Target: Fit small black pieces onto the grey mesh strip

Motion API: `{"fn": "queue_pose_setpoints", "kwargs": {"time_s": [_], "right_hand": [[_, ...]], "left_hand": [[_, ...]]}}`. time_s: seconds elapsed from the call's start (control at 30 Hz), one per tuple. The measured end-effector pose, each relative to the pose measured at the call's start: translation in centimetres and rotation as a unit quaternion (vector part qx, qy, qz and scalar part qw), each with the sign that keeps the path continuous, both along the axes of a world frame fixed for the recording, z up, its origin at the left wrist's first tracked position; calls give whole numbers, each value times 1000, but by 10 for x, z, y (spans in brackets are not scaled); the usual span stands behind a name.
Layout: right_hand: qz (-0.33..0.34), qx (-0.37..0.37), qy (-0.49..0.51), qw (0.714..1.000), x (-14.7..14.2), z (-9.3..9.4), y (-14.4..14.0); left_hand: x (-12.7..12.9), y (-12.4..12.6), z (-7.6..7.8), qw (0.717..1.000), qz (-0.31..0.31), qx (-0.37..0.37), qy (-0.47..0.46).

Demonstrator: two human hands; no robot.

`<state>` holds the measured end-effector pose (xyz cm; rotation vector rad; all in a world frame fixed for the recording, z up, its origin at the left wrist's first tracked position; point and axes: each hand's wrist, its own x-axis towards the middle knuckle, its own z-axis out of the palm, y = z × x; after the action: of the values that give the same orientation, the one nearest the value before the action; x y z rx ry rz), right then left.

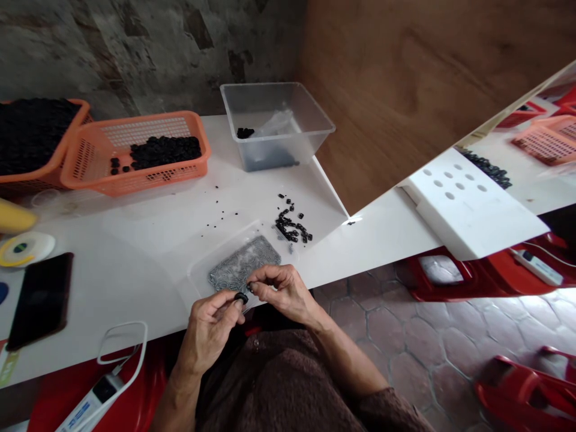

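The clear tray (197, 271) sat on the white table (153, 240), close to the person, and grey metal bits (245, 262) filled its middle. The left hand (210, 327) was at the near side of the tray. Its thumb and finger squeezed a small, round black piece (242, 297). The right hand (285, 294) was over the near right part of the tray. Its thumb and finger were pinched around a small dark bit (251, 287), too little to name. The two hands were near each other but apart.

Just past the right side of the tray was a loose pile of shiny black pieces (293, 228). A few black crumbs (236, 213) were dotted about beyond the tray. Farther back, behind the tray, stood a big see-through box (270, 144) with some black stuff in it. Well to the left of the tray and behind it was an orange basket (148, 185) with a heap of black pieces (166, 152) inside. Far to the left of the tray lay a dark phone (40, 300), with a roll of tape (41, 246) just behind it. A big brown board (405, 102) stood to the right of the tray and behind it.
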<state>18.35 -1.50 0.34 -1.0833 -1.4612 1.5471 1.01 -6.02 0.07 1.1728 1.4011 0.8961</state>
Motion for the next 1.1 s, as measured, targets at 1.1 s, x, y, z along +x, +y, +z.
{"fn": "queue_pose_setpoints", "kwargs": {"time_s": [1.1], "right_hand": [[38, -19, 10, 999, 0, 2, -1]], "left_hand": [[-8, -3, -10, 994, -65, -24, -82]]}}
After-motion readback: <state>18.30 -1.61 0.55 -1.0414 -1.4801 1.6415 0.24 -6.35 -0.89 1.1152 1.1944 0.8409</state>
